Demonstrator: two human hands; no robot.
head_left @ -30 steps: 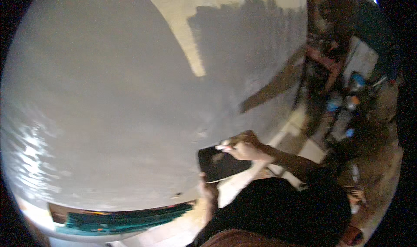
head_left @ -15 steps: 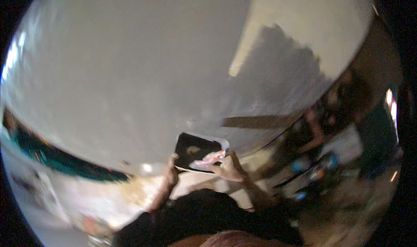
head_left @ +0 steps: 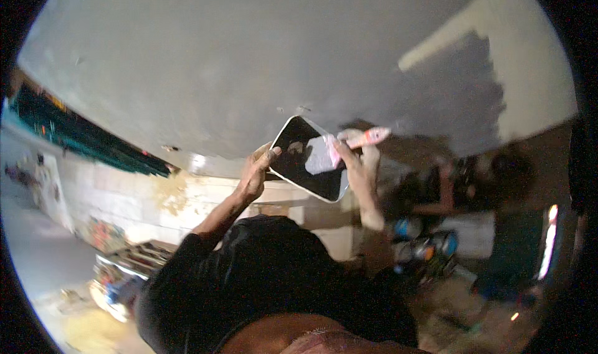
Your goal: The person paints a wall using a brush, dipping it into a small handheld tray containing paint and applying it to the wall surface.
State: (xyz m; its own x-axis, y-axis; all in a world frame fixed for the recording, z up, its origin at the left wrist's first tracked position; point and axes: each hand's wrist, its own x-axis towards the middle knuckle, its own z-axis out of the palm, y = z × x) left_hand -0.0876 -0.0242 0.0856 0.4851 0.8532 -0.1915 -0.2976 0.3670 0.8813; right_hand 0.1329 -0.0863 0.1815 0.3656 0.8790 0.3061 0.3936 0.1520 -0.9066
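My left hand point(head_left: 256, 172) is closed on the left edge of a shallow black tray point(head_left: 298, 173) with a white rim, its thumb lying over the top side. In my right hand point(head_left: 360, 167) is what looks like a wide paintbrush point(head_left: 375, 136), with a pale orange-marked handle pointing right. Its broad light-grey head lies over the tray, touching or just above it; which one I cannot tell. A small pale smear shows on the tray's dark surface. Beyond both hands spreads a large surface point(head_left: 237, 61) coated grey, with a cream patch point(head_left: 529, 61) at upper right.
At the left a dark green cloth or net point(head_left: 75, 129) runs along a pale block wall point(head_left: 224, 189). Several cans or buckets point(head_left: 443, 242) stand at the lower right. A rack-like object point(head_left: 140, 257) is at the lower left, with mixed items beside it.
Both hands, with the tray and brush, have moved up in view. The tray is turned more cornerwise, the brush handle now sticks out rightward, and the view has shifted, leaving the cream patch farther right.
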